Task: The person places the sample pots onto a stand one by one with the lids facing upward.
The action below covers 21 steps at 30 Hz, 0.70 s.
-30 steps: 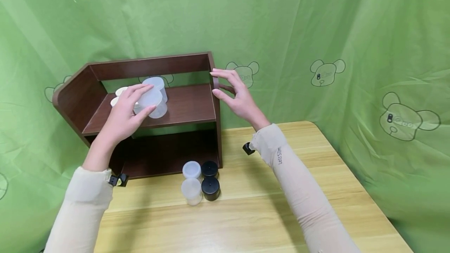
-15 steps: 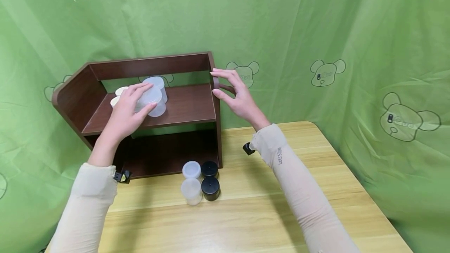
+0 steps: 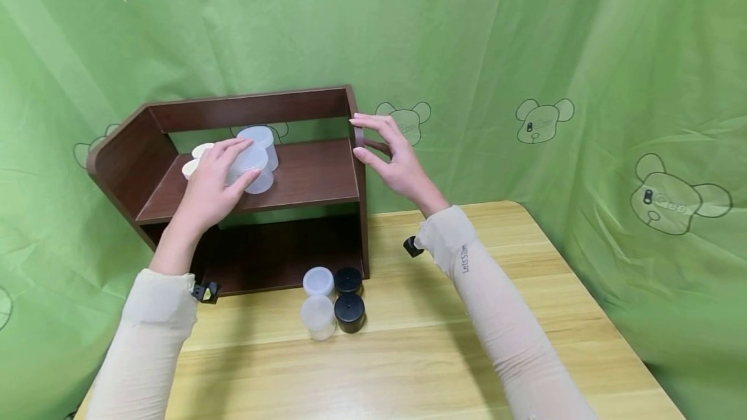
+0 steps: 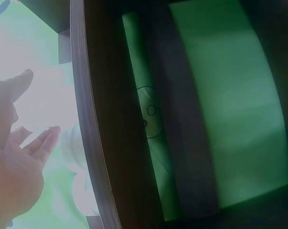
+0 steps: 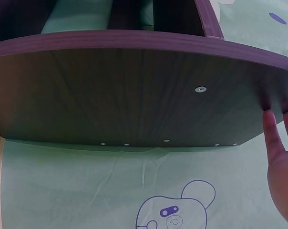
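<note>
My left hand (image 3: 213, 186) reaches over the upper board of a dark brown wooden shelf (image 3: 315, 170). Its fingers and thumb curl round a clear plastic jar (image 3: 253, 156) with a frosted lid. Close behind stands a second clear jar (image 3: 271, 148). Two small white-topped containers (image 3: 190, 168) are partly covered by the same hand. In the left wrist view, the hand (image 4: 15, 176) is washed out by glare. My right hand (image 3: 397, 154) touches the outside of the right side panel, and fingertips (image 5: 269, 115) rest against that panel in the right wrist view.
Two clear jars (image 3: 318, 316) and two black-lidded jars (image 3: 350, 313) stand grouped on the light wooden table (image 3: 408, 368), before the shelf's lower right corner. A green curtain (image 3: 467, 50) with bear drawings hangs behind and at the sides.
My left wrist has swung a little to the right, and the held jar has shifted slightly back and left. The right hand stays at the side panel.
</note>
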Available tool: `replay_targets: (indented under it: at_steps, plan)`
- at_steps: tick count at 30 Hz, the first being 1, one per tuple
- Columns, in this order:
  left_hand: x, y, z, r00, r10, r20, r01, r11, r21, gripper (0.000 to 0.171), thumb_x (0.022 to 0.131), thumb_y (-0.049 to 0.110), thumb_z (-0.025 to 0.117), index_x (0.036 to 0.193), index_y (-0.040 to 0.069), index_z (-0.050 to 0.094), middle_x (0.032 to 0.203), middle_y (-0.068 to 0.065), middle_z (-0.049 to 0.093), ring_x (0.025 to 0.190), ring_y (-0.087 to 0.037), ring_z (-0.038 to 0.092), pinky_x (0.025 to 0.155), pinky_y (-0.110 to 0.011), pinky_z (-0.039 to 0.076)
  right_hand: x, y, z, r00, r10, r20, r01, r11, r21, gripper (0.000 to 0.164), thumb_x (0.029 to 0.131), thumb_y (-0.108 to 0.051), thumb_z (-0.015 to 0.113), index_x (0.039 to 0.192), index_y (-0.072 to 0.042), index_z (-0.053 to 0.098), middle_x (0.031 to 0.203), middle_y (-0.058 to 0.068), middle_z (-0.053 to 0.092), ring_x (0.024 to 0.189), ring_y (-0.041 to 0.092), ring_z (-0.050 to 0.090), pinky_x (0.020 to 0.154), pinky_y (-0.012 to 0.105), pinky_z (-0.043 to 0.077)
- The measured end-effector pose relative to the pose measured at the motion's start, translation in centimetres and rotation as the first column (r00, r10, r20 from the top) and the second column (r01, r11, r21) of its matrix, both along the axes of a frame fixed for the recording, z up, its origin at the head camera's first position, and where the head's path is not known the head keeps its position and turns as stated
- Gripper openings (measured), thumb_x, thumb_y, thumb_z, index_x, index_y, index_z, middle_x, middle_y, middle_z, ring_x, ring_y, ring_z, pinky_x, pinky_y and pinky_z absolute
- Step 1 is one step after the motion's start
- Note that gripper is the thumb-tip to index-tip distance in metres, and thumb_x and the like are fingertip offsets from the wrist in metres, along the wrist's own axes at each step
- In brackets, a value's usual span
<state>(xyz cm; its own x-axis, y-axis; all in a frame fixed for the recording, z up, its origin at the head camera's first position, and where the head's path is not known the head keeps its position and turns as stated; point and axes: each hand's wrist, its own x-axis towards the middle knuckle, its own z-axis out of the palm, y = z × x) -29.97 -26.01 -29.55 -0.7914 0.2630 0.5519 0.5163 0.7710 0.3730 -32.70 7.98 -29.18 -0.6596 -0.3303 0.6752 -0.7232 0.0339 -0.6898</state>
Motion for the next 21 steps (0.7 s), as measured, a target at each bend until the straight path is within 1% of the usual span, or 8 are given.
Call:
replay_targets:
  at_steps: [4,14,21]
  plan:
    - [-0.01,-0.11,-0.08,1.0,0.009,0.011,-0.009,1.0,0.0,0.056,0.1,0.024,0.068,0.151,0.008,0.052,0.154,-0.023,0.048,0.142,-0.045,0.04,0.114,-0.065,0.034,0.0,0.04,-0.01,1.0,0.0,0.0,0.0,1.0,0.005,0.046,0.099,-0.003,0.065,0.145,0.0,0.055,0.156,0.014,0.044,0.14,0.024,0.046,0.116,0.04,0.046]
    - [-0.41,-0.38,-0.23,1.0,0.016,0.001,-0.016,1.0,-0.008,0.055,0.102,0.026,0.066,0.151,0.007,0.053,0.153,-0.024,0.048,0.141,-0.046,0.04,0.115,-0.064,0.033,-0.02,0.01,0.09,1.0,0.001,-0.002,-0.001,1.0,0.006,0.046,0.1,-0.003,0.065,0.145,-0.001,0.055,0.156,0.014,0.043,0.141,0.024,0.047,0.116,0.038,0.046]
    - [-0.45,-0.36,-0.24,0.999,0.029,0.025,-0.029,1.0,-0.003,0.055,0.103,0.028,0.065,0.151,0.007,0.052,0.153,-0.023,0.048,0.142,-0.045,0.039,0.115,-0.065,0.033,-0.01,-0.05,0.02,1.0,0.001,-0.004,-0.001,1.0,0.002,0.046,0.1,-0.002,0.064,0.144,0.0,0.055,0.156,0.015,0.043,0.14,0.025,0.047,0.116,0.04,0.046]
